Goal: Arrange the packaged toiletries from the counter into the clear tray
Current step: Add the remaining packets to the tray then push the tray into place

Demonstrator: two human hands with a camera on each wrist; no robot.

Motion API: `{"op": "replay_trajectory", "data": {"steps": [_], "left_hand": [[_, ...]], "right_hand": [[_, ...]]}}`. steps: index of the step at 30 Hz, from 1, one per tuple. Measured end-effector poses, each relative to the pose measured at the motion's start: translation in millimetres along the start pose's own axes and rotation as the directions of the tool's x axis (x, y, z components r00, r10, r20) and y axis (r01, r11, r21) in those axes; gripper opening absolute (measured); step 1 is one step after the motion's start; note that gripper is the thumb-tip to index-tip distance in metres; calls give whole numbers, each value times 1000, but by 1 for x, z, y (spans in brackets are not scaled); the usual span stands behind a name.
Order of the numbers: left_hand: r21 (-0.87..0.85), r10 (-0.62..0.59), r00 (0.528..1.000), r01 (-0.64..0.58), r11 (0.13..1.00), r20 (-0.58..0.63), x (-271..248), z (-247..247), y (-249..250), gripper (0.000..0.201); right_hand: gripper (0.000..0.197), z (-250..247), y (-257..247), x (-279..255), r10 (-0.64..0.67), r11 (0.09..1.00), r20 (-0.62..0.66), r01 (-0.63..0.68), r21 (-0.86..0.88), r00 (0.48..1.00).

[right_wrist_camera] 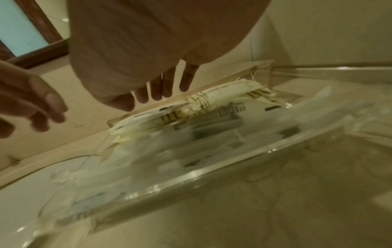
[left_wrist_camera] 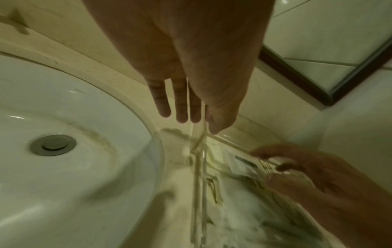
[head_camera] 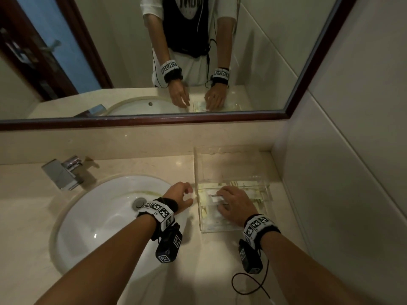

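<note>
A clear tray stands on the counter right of the sink, with several white packaged toiletries lying in it. My right hand is spread low over those packets, its fingers fairly straight and touching the top ones; I see none pinched. My left hand hovers just outside the tray's left wall, empty, with its fingers straight and relaxed. In the right wrist view the tray's near wall is blurred.
A white sink with a chrome faucet lies to the left. The mirror runs along the back and a tiled wall stands close on the right. A black cable loops on the counter near my right forearm.
</note>
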State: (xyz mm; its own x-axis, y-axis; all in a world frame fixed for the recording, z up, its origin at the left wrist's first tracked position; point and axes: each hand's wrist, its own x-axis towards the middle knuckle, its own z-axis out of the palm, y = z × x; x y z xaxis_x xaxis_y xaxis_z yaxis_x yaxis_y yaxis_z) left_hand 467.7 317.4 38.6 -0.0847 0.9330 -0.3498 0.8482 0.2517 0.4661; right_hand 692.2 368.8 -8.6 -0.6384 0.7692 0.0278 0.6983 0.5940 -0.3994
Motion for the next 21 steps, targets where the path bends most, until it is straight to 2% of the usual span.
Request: {"op": "replay_trajectory", "data": {"steps": [3,6,10,16,21], "left_hand": [[101,112,994,-112,989,8,-1,17,10,60],[201,210,975,-220,955,68,-5,38,21,74],[296,202,960,-253,921,193,-9,67,35,77],[408,186,965,-248,879,186,-5,92,41,74],[455,172,967,-241,857,188,0,101,40,71]], "right_hand": [[57,-5,8,-18,-32,992,91,43,-121,995],[73,-6,22,-35,24,982,268,29,-189,963],[93,-7,29,-45,145,959,371,-37,-282,917],[99,-4,37,-46,209,949,410,-83,-304,888],[116,3,45,-41,212,955,442,-89,-282,872]]}}
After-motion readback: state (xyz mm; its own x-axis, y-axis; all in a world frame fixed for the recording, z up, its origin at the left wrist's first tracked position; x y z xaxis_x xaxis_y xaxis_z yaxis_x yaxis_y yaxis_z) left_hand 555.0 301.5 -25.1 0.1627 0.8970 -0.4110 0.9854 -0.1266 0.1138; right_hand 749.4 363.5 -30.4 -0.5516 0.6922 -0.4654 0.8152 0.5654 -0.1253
